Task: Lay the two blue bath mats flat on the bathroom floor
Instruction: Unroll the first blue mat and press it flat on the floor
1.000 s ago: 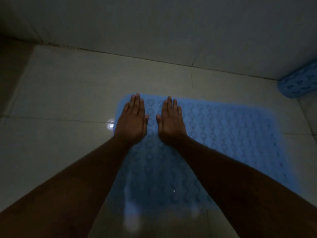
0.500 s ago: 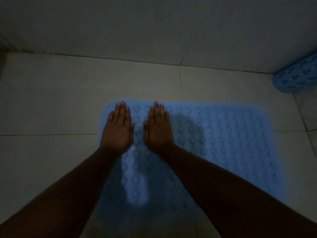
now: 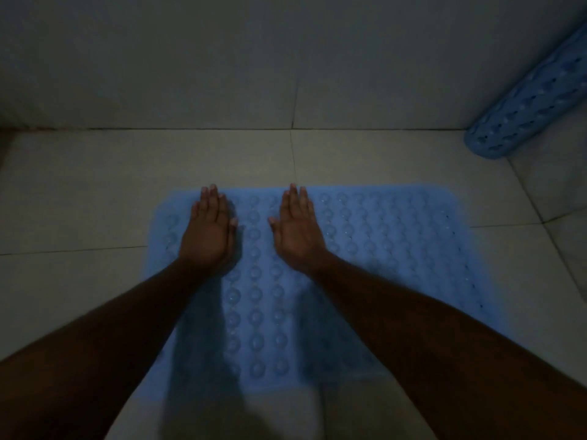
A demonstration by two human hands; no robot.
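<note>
Pale tiled bathroom floor carries a flat blue rubber bubble-textured bath mat at frame centre. Left hand and right hand press it, fingers straight, holding nothing. A rolled blue bath mat leans at upper right.

- The wall closes off the far side; a strip of bare floor runs between it and the flat mat.
- Left of the flat mat, bare tiles stretch to the frame's edge.
- The rolled mat blocks the far right corner, well apart from the flat mat, with bare tile between them.
- The left hand and right hand lie flat on the mat's left part, a gap between them; its right half lies uncovered.
</note>
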